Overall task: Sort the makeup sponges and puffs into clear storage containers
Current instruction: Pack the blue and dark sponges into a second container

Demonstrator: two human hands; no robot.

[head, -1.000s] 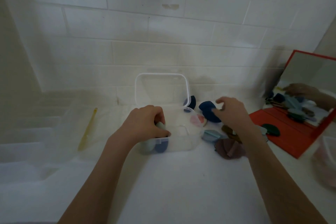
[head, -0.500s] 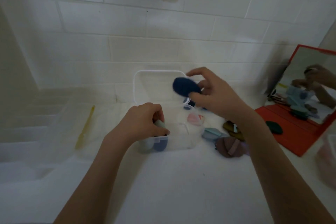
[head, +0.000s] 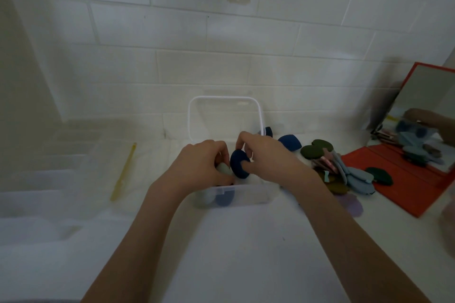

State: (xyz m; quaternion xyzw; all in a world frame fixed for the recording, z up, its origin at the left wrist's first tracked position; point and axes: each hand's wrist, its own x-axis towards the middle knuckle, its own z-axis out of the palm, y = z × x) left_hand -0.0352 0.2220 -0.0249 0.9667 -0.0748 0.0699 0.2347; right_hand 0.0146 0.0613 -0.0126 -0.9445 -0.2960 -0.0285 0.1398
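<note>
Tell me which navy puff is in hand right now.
The navy puff pinched on edge by the right hand over the clear container; the other blue ones lie loose behind it.

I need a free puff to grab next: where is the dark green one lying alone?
Head view, right side: the dark green puff lies on the red mirror case, beside the puff pile.

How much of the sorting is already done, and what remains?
Done: a few puffs already lie in the clear container. In hand: the right hand pinches a navy puff over it, while the left hand holds a pale green sponge. Left: the pile of puffs beside it.
</note>
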